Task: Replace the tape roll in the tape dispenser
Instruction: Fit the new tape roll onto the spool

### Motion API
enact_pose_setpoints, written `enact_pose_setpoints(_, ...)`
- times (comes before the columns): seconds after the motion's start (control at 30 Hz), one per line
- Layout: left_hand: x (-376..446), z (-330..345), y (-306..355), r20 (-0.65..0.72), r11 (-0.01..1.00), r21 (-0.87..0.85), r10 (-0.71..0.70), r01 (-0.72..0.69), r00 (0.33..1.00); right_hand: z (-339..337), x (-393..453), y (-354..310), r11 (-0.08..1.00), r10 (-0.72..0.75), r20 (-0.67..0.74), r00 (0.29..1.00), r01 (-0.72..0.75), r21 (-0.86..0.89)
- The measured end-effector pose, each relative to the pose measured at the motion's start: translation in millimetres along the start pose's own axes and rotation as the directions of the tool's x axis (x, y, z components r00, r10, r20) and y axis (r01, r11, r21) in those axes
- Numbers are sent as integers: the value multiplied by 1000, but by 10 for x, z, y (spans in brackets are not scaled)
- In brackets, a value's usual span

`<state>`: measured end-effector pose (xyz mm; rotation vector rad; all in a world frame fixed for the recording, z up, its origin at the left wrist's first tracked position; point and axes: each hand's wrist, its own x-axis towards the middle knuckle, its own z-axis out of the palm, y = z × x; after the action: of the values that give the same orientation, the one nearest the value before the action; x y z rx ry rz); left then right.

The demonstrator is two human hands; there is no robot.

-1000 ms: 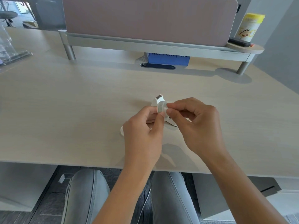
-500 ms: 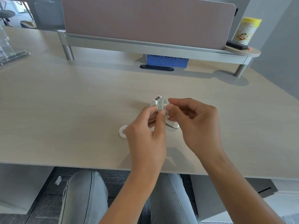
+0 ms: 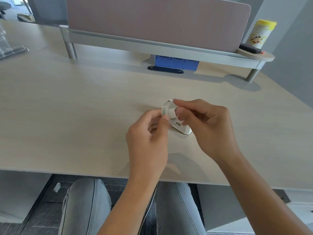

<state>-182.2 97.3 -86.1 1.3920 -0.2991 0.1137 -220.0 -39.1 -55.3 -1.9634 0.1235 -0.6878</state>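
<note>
Right now, in the head view, both hands hold a small tape roll [image 3: 167, 111] just above the white tape dispenser [image 3: 180, 127] on the desk [image 3: 84, 107]. The left hand [image 3: 147, 141] pinches its near side and the right hand [image 3: 208, 128] pinches its top. I think the roll still has to go in. Nothing blocks the way. A yellow can [image 3: 260, 33] and a blue box [image 3: 176, 62] sit far back.

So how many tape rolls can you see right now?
1: a small clear tape roll pinched between both hands above the white plastic dispenser. Another may be hidden behind the left hand.
</note>
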Motion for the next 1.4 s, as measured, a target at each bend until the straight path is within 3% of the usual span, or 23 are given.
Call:
enact_pose_setpoints(0.07, 23, -21, 11, 29, 998, -51, -37, 38, 999, -20, 26, -39, 989, 131, -3, 991, -130, 66)
enact_pose_setpoints(0.13, 53, -56, 34, 68, 990, -118, -75, 83, 995, -70, 49, -54, 956, 232, 124, 965, -250, 152)
enact_pose_setpoints(0.2, 77, -103, 58, 118, 979, -165, -101, 120, 988, -91, 43, -44, 922, 242, 230, 943, -297, 247)
enact_pose_setpoints(0.43, 100, -159, 93, 160, 980, -140, -117, 139, 980, -85, -29, 38, 866, 232, 220, 948, -304, 397)
enact_pose_setpoints(0.7, 96, -115, 134, 166, 998, -17, -50, 54, 985, -100, -90, 64, 878, 211, 152, 966, -256, 404)
enact_pose_setpoints(1.4, 111, -11, 46, 131, 996, 43, -84, 79, 988, -101, -139, 166, 893, 255, 43, 966, -253, 372)
